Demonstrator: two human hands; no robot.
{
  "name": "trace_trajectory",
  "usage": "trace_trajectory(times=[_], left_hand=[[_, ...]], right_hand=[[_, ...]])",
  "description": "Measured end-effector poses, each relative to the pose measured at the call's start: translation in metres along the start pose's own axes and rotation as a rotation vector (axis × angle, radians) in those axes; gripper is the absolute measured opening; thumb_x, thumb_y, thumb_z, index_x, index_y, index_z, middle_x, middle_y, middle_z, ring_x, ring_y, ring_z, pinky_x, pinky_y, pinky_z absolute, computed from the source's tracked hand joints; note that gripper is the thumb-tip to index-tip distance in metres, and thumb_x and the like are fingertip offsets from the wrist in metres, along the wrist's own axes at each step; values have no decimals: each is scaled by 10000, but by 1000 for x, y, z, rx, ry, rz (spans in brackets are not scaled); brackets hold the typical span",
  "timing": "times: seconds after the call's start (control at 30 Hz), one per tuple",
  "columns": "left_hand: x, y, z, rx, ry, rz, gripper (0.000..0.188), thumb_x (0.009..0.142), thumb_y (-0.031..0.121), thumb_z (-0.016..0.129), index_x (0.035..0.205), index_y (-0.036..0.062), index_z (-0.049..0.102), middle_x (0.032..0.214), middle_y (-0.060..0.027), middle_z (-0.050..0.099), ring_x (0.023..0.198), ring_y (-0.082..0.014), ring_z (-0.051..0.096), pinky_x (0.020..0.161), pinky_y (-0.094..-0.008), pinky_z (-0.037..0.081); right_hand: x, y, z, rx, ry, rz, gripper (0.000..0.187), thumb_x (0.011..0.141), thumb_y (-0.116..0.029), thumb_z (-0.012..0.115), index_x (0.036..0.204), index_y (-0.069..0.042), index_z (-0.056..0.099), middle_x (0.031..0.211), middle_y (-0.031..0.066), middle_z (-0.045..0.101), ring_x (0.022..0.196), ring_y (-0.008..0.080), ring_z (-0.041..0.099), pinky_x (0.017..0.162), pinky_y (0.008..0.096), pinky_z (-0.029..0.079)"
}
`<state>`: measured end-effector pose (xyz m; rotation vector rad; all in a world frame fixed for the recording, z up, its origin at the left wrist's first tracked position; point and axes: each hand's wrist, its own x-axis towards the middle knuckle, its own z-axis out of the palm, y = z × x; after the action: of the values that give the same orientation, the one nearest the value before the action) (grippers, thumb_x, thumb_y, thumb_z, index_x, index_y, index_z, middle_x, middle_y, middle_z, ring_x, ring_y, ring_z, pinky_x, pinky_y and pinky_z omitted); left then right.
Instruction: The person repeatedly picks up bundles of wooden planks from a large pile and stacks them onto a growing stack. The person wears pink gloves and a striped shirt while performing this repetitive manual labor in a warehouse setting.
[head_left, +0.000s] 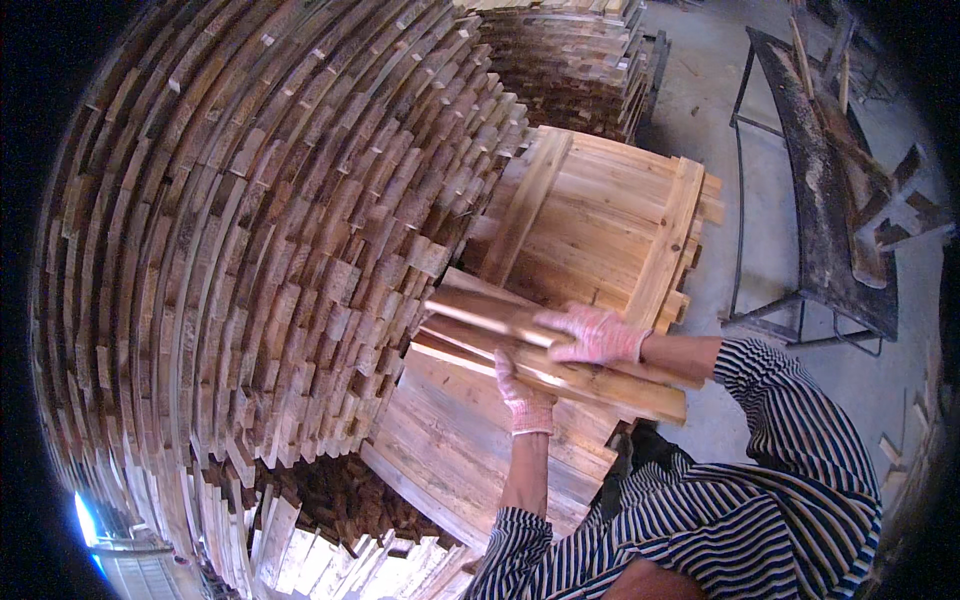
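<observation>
Both gloved hands gripping a bundle of wooden slats, left hand clutching underneath, right hand pressing on top, bundle hovering over a stacked pallet pile, towering slat stack looming left, metal workbench sitting far right.

You face a tall plank wall; grey concrete floor beyond, dark metal bench along its right edge.

Concrete floor under stacked wooden panels and a metal-framed bench.

Pale wooden boards, bundled, slanted
</observation>
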<state>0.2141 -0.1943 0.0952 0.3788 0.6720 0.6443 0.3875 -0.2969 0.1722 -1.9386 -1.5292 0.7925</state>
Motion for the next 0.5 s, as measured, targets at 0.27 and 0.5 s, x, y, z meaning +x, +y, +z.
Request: trace_trajectory(times=[0.27, 0.5], left_hand=[[23, -17, 2, 104, 177, -18, 618, 902, 579, 588, 1330, 136, 544, 1301, -90, 585, 1160, -285, 580, 1013, -484, 484], [22, -19, 37, -14, -4, -37, 776, 875, 743, 493, 1348, 131, 544, 1339, -101, 577, 1228, -319, 543, 1082, -532, 408]], right_hand=[[69, 79, 4, -368, 69, 128, 658, 910, -621, 476, 1383, -168, 542, 1313, 242, 546, 1199, 416, 540, 892, 527, 506], [6, 18, 12, 7, 45, -58, 745, 897, -674, 513, 1454, -181, 482, 1217, 245, 576, 1100, 416, 570, 896, 516, 483]])
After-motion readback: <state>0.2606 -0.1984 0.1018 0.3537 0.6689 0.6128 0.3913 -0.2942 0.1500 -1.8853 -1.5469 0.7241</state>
